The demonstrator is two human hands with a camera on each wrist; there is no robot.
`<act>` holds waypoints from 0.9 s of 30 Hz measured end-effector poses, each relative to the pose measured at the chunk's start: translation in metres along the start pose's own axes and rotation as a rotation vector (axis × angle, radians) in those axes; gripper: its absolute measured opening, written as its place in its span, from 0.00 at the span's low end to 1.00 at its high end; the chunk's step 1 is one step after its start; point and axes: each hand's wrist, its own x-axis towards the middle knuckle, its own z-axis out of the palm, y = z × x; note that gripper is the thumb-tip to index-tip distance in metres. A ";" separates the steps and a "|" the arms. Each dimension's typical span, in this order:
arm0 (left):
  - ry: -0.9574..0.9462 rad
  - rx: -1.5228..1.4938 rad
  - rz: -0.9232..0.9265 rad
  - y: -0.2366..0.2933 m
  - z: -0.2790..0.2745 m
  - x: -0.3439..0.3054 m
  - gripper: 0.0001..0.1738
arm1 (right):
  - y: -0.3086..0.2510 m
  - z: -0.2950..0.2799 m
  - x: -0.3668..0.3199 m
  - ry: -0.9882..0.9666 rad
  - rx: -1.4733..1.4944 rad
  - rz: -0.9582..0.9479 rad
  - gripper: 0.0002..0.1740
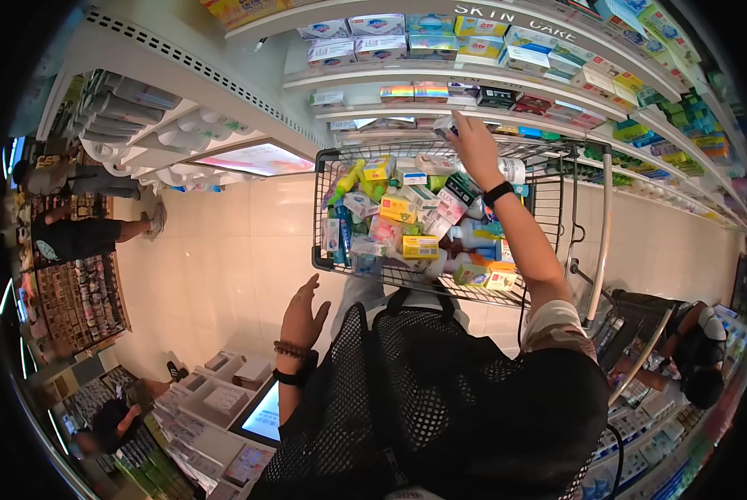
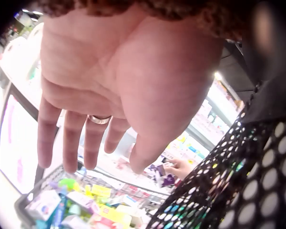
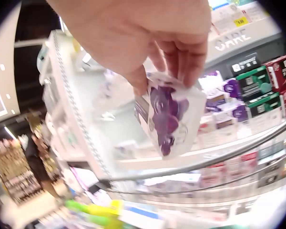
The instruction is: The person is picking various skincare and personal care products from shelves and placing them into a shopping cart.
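Observation:
My right hand [image 1: 477, 154] reaches past the far rim of a shopping cart, toward the shelf. It pinches a small white box with a purple design [image 3: 168, 119] by its upper end, between thumb and fingers; in the right wrist view the box hangs below the fingertips. Similar purple-and-white boxes [image 3: 229, 112] stand on the shelf behind it. My left hand [image 1: 301, 321] is held in the air left of the cart's near side, holding nothing, its fingers extended. Its palm and a ring [image 2: 99, 120] show in the left wrist view.
The shopping cart [image 1: 601, 233] is heaped with boxes and bottles, including a yellow box [image 1: 398, 208]. Shelves [image 1: 373, 75] of boxed goods run along the far side. A display counter [image 1: 215, 400] stands behind on the left. Other people [image 1: 82, 233] are at both sides.

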 end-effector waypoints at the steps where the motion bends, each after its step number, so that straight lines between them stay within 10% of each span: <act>1: 0.012 0.005 0.095 0.010 -0.002 0.012 0.39 | -0.028 -0.012 -0.014 -0.127 0.084 0.143 0.31; 5: -0.022 -0.461 0.152 0.067 -0.011 0.043 0.39 | -0.129 -0.081 -0.056 -0.523 0.939 0.321 0.28; 7: -0.092 -0.908 0.312 0.083 -0.012 0.052 0.46 | -0.157 -0.108 -0.083 -0.485 1.171 0.141 0.24; 11: -0.128 -0.888 0.455 0.101 -0.010 0.043 0.57 | -0.172 -0.139 -0.125 -0.373 1.308 0.081 0.23; 20: 0.254 -0.384 0.725 0.141 -0.003 0.009 0.57 | -0.191 -0.173 -0.169 -0.225 1.472 0.208 0.25; 27: 0.338 -0.335 0.859 0.149 -0.006 -0.004 0.67 | -0.185 -0.177 -0.176 -0.197 0.791 0.016 0.26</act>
